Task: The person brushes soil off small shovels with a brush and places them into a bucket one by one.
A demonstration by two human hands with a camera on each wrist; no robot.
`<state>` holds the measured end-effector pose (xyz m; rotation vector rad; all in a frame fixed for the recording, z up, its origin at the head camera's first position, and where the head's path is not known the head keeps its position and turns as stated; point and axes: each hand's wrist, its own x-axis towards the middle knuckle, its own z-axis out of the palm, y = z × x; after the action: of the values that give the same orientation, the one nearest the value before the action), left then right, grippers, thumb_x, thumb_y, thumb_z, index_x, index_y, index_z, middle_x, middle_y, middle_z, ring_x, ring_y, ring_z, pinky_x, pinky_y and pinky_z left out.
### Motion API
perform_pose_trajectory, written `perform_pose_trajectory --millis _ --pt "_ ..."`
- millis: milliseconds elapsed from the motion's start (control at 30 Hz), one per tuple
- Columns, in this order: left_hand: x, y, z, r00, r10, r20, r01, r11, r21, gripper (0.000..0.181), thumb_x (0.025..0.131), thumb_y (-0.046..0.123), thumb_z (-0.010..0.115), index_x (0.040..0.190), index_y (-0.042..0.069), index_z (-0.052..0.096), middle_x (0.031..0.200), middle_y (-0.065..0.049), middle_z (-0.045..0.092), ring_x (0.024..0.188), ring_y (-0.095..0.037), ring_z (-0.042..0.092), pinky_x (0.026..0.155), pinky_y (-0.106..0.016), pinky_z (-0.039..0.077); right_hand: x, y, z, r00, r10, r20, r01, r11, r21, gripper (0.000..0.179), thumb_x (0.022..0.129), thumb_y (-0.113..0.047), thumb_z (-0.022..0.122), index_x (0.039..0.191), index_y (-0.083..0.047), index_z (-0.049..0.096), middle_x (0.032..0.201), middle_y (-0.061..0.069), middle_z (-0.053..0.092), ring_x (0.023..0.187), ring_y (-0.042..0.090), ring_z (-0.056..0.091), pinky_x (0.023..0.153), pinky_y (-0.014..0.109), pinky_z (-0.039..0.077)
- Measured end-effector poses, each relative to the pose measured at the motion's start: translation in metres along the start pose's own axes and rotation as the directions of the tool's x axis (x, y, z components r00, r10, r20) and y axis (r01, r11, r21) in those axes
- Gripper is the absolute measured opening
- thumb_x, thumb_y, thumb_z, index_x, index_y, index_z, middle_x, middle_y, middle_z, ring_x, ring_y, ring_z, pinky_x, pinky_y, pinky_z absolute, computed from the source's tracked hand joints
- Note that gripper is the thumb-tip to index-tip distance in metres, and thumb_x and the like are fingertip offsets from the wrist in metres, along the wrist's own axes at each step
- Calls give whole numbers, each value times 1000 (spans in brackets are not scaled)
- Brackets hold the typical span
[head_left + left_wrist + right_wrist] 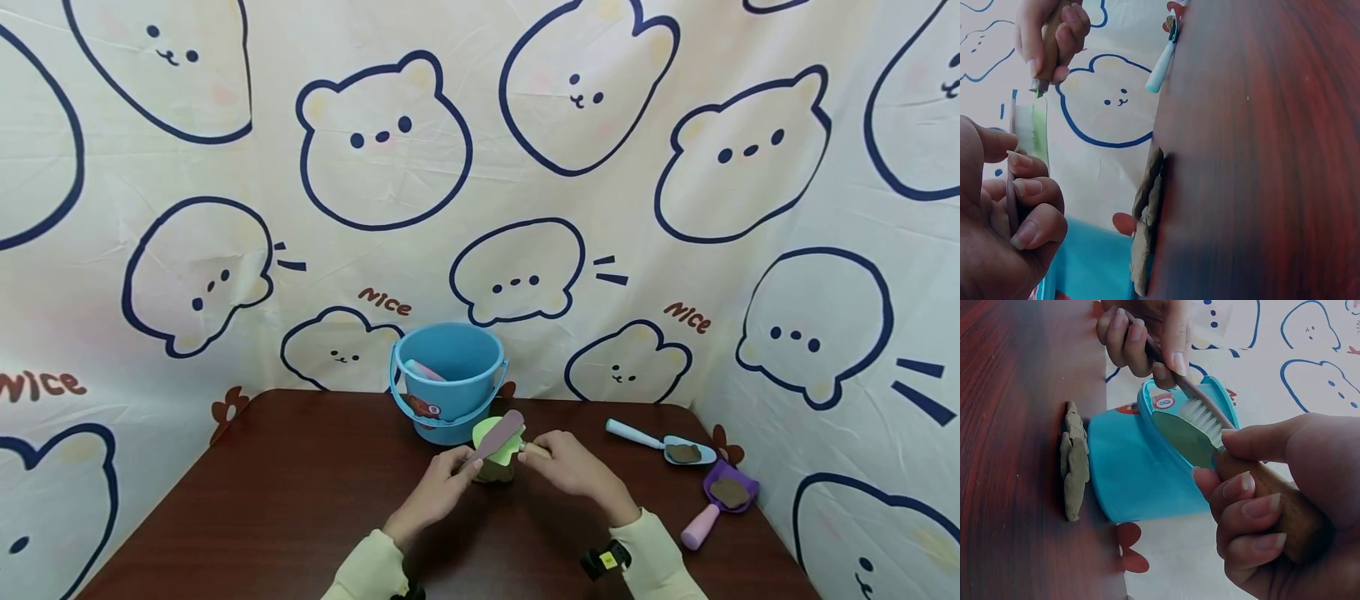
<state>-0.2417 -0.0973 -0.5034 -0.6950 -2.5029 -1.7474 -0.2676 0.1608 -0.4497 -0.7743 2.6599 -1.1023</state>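
Note:
My left hand (437,487) grips a mauve brush (501,435) by its handle. The white bristles (1201,417) face a small green trowel (507,453) and meet its blade in the right wrist view. Curled around the trowel's wooden handle (1272,497) are the fingers of my right hand (576,468). Both tools are held above a flattened, lumpy brown mass (495,473), like clay or damp sand, on the table. Right behind them stands a light blue bucket (450,402).
A pink and blue item (424,370) leans inside the bucket. Toward the table's (300,483) right edge lie a light blue scoop (633,433) and a purple shovel (700,527), each bearing a brown lump. Bear-print cloth (390,192) encloses the back and sides.

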Motion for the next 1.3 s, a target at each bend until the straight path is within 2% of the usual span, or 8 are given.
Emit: perform_pose_trajectory --millis 133,300,433,567,800,1067,1300 --pt "1 -3 -3 1000 8 -3 -8 1000 -3 28 108 24 52 110 -2 63 80 -1 52 72 -11 50 64 -27 42 -1 0 -1 1000 -8 -4 8 1000 -14 41 103 -36 57 86 -1 68 59 -4 37 51 10 38 50 25 34" --pt "1 -6 -7 1000 3 -12 -3 1000 3 26 107 25 52 103 2 63 81 -4 53 72 -10 50 64 -26 42 -2 2 -2 1000 -22 -10 22 1000 -22 42 103 -36 58 71 -9 55 58 -4 34 50 10 34 50 25 32" --pt "1 -8 -10 1000 -8 -18 8 1000 -3 27 107 25 52 100 2 63 79 -3 52 69 -9 49 64 -26 42 -2 3 -3 999 -33 -19 32 999 -30 43 103 -37 58 69 -13 51 59 -4 34 50 9 33 49 25 32" --pt "2 -13 -12 999 -25 -27 25 1000 13 29 108 22 51 98 -4 59 72 -1 47 63 -9 46 62 -26 40 -2 3 -4 999 -35 -19 34 999 -32 42 103 -36 58 71 -9 55 59 -4 33 50 10 32 49 25 31" --pt "6 -20 -18 997 -55 -49 56 998 24 28 108 16 49 87 -2 52 64 -2 39 55 -10 39 59 -27 37 -4 1 -7 999 -26 -22 25 999 -36 44 103 -35 58 78 1 62 59 -4 33 51 10 32 50 25 31" --pt "4 -27 -25 995 -50 -81 51 999 9 34 108 25 52 86 -2 51 65 -1 40 56 -11 40 59 -28 38 -7 0 -12 999 -30 -29 29 998 -49 36 102 -35 59 75 -12 62 59 -5 35 51 9 34 51 24 32" --pt "4 -25 -29 993 -68 -92 73 996 55 33 109 22 49 94 -8 54 66 0 41 57 -10 39 57 -27 37 -10 0 -21 999 -11 -38 9 999 -39 32 101 -35 61 80 -12 66 59 -5 37 52 10 35 50 26 32"
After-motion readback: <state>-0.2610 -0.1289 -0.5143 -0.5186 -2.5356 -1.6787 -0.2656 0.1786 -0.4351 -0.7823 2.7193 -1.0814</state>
